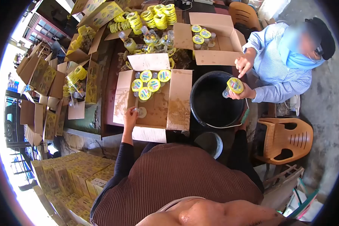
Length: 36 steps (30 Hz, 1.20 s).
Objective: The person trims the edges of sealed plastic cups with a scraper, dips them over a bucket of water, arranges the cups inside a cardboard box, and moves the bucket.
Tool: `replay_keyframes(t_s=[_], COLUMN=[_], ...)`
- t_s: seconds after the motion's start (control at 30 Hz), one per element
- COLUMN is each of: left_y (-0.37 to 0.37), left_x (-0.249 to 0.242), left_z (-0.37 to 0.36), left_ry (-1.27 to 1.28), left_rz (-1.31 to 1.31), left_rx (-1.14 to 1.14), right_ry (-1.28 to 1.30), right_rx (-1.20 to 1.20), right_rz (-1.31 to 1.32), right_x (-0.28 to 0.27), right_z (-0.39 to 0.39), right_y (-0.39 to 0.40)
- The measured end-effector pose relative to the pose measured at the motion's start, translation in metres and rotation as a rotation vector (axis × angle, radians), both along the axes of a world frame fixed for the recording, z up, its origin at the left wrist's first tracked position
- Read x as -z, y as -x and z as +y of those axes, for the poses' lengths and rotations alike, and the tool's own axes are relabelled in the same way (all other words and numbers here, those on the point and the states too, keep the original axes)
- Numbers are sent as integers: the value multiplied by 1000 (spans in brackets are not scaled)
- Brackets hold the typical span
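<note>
My left hand (130, 116) reaches over the near left side of an open cardboard box (160, 109), its fingers closed on a clear plastic cup (142, 112). Several cups with yellow-rimmed printed lids (153, 85) stand upright in the far part of that box. My right hand (242, 125) is low beside the black bucket (199, 119), close to the green grip (245, 115) of its wire handle. The fingers of my right hand are mostly hidden, so its hold does not show.
Across the bucket, a person in a striped shirt (282, 64) holds a lidded cup (235, 85). Another open box (218, 56) with cups stands at the back. Stacked yellow lids (160, 19) lie behind. A small basin (217, 150), a chair (288, 139) and stacked cartons (79, 169) are nearby.
</note>
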<state>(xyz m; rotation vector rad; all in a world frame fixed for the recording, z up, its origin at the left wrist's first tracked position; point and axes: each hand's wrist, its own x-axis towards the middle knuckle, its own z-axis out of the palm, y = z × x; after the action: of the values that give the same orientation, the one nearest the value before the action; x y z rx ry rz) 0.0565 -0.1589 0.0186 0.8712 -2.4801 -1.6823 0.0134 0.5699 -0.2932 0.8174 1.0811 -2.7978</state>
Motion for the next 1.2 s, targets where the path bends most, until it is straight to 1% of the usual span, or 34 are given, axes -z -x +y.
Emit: replay_keyframes(t_s=[0.03, 0.07, 0.1, 0.13, 0.17, 0.2, 0.23, 0.27, 0.3, 0.37, 0.43, 0.5, 0.57, 0.6, 0.63, 0.67, 0.7, 0.73, 0.77, 0.8, 0.83, 0.87, 0.9, 0.93, 0.97, 1.0, 1.03, 1.13, 1.2], left_y=[-1, -2, 0, 1, 4, 6, 8, 10, 11, 19, 30, 36, 44, 50, 54, 57, 61, 63, 63, 63, 66, 70, 72, 72, 69, 69, 70, 76, 77], left_x=[-5, 3, 14, 26, 24, 19, 17, 23, 28, 35, 57, 51, 64, 63, 57, 51, 46, 41, 38, 39, 51, 71, 75, 78, 58, 47, 50, 65, 56], left_z=[-4, -12, -21, -29, -28, -26, -24, -24, -24, -21, -28, -26, -33, -31, -30, -29, -27, -25, -25, -24, -25, -30, -27, -26, -24, -24, -26, -36, -37], left_ry=[85, 83, 187, 288, 278, 462, 645, 656, 642, 599, 703, 672, 686, 680, 714, 749, 745, 775, 804, 835, 828, 873, 916, 906, 890, 878, 886, 880, 784], left_rz=[-8, -10, 54, 121, 130, 89, 52, 46, 66, -16, -61, -155, -149, -120, -204, -289, -263, -329, -398, -370, -360, -374, -385, -375, -374, -373, -365, -319, -193], left_rx=[9, 12, 46, 84, 100, 193, 285, 320, 339, 432, 559, 613, 693, 724, 764, 798, 816, 850, 882, 874, 892, 908, 918, 926, 976, 1025, 1030, 1057, 1034], right_ry=[-1, -343, -684, -688, -1085, -1476, -1609, -1745, -1875, -1073, -1583, -1633, -1476, -1471, -1467, -1477, -1407, -1335, -1346, -1349, -1349, -1354, -1372, -1392, -1398, -1391, -1380, -1404, -1410], right_rx=[-2, -131, -255, -240, -118, 16, -45, -114, -188, 375, -66, -151, -248, -263, -283, -251, -311, -373, -352, -356, -364, -355, -372, -389, -382, -398, -411, -420, -409], right_rz=[-4, -149, -296, -298, -98, 110, 11, -91, -190, 162, -169, -264, -314, -314, -313, -325, -278, -231, -240, -187, -139, -157, -104, -48, -56, 11, 82, 122, 139], right_x=[-3, -14, -20, -24, -27, -30, -70, -106, -161, -157, -193, -184, -219, -241, -254, -254, -254, -254, -262, -279, -292, -301, -308, -315, -319, -322, -325, -338, -342], right_z=[-2, -6, -11, -18, -24, -30, -54, -76, -108, -148, -172, -193, -232, -255, -274, -286, -297, -308, -320, -335, -350, -365, -376, -384, -393, -403, -412, -438, -452], right_y=[-3, -6, -8, -10, -11, -14, -24, -35, -45, -64, -100, -122, -135, -139, -142, -146, -151, -152, -150, -148, -149, -150, -147, -142, -138, -134, -130, -120, -116])
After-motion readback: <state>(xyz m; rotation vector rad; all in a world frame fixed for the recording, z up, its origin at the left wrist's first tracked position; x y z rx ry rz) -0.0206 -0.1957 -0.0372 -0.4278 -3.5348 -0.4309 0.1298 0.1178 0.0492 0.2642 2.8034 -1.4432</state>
